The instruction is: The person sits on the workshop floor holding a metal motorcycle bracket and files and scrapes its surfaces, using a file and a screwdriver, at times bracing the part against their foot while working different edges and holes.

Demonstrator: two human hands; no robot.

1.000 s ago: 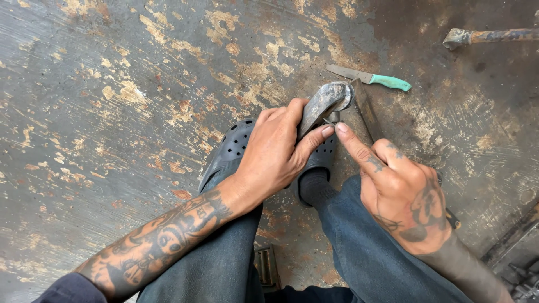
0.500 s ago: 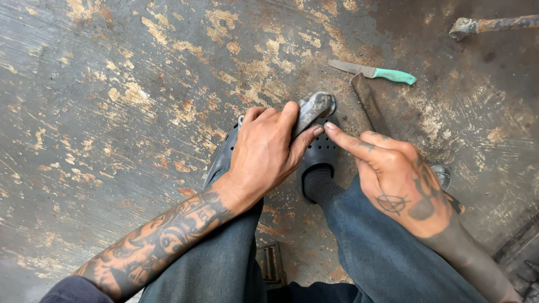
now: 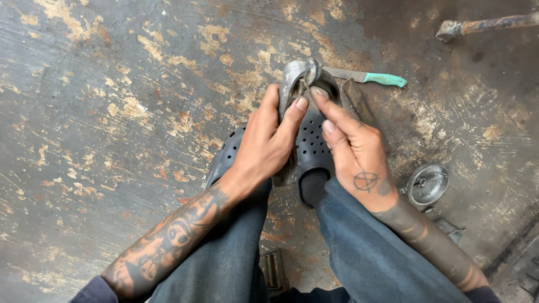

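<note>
The left hand point(image 3: 268, 147) is closed around a curved grey metal part point(image 3: 296, 84), with the thumb pressed along its side, so that the piece stands upright and steady between the knees, just above the dark perforated clogs point(image 3: 309, 147). The right hand point(image 3: 355, 160) is not clenched; its index and middle fingers are stretched out and touch the inner edge of the part near its top, as if they feel or press something there, while the other hand only gives support. What exactly is under the fingertips I cannot tell. Just beyond the right fingers, on the worn and stained metal floor point(image 3: 112, 112), lies a knife with a green handle point(image 3: 368, 77), its blade pointing toward the part, close enough to be taken easily. Beside the right wrist sits a round metal cap point(image 3: 428, 184). Far beyond the right hand, at the upper corner, a rusty bar point(image 3: 488, 24) lies on the floor.
</note>
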